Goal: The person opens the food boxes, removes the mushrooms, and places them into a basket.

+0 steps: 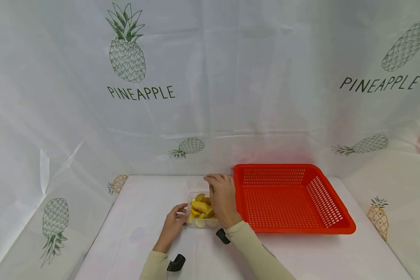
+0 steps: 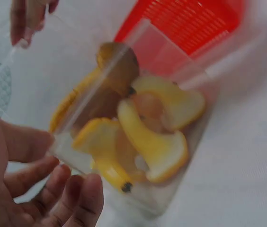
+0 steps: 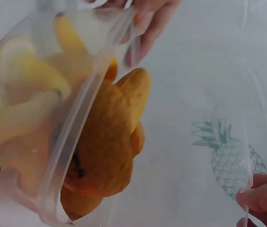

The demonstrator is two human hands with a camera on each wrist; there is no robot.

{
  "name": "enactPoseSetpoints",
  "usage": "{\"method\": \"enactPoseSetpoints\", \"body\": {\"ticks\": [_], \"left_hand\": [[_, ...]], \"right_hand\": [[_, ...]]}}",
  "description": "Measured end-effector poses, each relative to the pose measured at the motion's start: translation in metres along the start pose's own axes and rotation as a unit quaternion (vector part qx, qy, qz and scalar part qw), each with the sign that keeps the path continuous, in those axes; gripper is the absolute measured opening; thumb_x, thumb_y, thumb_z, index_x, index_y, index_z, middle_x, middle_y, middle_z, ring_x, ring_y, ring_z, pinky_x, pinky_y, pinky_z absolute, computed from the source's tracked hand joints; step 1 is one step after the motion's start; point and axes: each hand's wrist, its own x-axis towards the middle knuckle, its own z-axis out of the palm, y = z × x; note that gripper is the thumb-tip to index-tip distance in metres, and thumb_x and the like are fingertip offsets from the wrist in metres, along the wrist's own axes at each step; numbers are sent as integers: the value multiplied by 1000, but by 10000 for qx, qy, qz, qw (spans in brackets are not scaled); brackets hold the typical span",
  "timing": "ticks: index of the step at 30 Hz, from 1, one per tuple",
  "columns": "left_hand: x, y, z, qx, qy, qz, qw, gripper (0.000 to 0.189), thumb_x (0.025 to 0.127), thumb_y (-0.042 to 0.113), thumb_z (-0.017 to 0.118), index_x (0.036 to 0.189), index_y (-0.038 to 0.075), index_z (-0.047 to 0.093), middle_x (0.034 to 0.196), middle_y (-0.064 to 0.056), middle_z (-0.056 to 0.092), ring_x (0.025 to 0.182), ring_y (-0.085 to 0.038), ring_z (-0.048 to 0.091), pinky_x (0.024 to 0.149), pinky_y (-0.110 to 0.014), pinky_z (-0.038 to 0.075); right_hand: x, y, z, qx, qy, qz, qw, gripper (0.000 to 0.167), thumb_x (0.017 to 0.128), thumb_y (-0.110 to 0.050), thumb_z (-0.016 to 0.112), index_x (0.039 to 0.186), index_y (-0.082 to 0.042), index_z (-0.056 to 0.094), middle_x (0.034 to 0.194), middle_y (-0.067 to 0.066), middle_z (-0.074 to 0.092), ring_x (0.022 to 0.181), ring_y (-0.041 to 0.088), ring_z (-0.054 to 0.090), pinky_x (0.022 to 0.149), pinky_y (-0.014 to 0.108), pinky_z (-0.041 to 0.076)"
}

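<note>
A clear plastic box [image 1: 204, 223] stands on the table, heaped with yellow banana-like pieces [image 3: 102, 137]. Some are curved with dark tips, others thicker and browner, rising past the rim. At the box's left side, my left hand [image 1: 174, 225] grips its edge with thumb and fingers, seen close up in the left wrist view. My right hand [image 1: 224, 198] is raised over the far right of the box. Its fingertips pinch the edge of a clear lid [image 3: 209, 85], which stands lifted behind the box. Whether lid and box are joined cannot be made out.
A red perforated basket [image 1: 280, 202] stands right of the box, close to my right forearm. Beneath everything is a white-covered table [image 1: 136, 221]. Behind and around hangs a pineapple-print sheet [image 1: 203, 109]. Black curved pieces [image 1: 176, 263] sit by both wrists.
</note>
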Motion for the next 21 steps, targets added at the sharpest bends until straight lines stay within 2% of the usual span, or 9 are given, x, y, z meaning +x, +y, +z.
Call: {"method": "enactPoseSetpoints", "body": {"ticks": [3,6,9,11,16,21], "left_hand": [[1,5,1,-370,19,-285,9989,41,100,-5,61,140,-12,56,117,-25,57,90,-22,65,74,-31,65],[2,9,1,-725,16,-560,9958,44,98,-8,60,141,-14,54,117,-25,54,88,-22,65,75,-30,65],[2,11,0,-1005,-15,-750,9921,45,98,-10,59,143,-14,52,118,-24,52,88,-21,64,78,-31,65],[1,13,-1,-1090,-47,-807,9908,46,99,-9,59,144,-14,51,120,-25,52,89,-21,63,81,-34,65],[0,15,-1,-1198,-13,-912,9886,46,100,-8,61,144,-13,51,123,-27,53,93,-23,63,86,-39,66],[0,16,0,-1280,106,-957,9871,44,99,-8,62,142,-14,53,124,-28,55,92,-22,65,82,-33,66]], "right_hand": [[1,2,1,-495,-326,-160,9981,33,90,-1,81,123,-8,79,126,7,75,117,28,67,102,43,57],[1,4,2,-775,-917,-187,9926,51,91,-5,81,141,-6,68,147,13,64,136,33,59,116,47,49],[2,5,2,-707,-1401,-83,9876,62,93,-6,80,151,-4,58,158,16,52,147,35,48,123,47,40],[2,6,1,-579,-1562,-24,9860,64,93,-6,80,153,-4,55,161,17,48,151,36,44,124,48,38],[-1,5,-5,-341,-1571,-85,9870,59,93,-8,80,148,-5,60,161,18,48,150,37,44,123,50,40],[-11,4,-13,-92,-1201,-386,9920,48,91,-5,81,137,-8,69,155,15,55,141,35,52,119,51,46]]}}
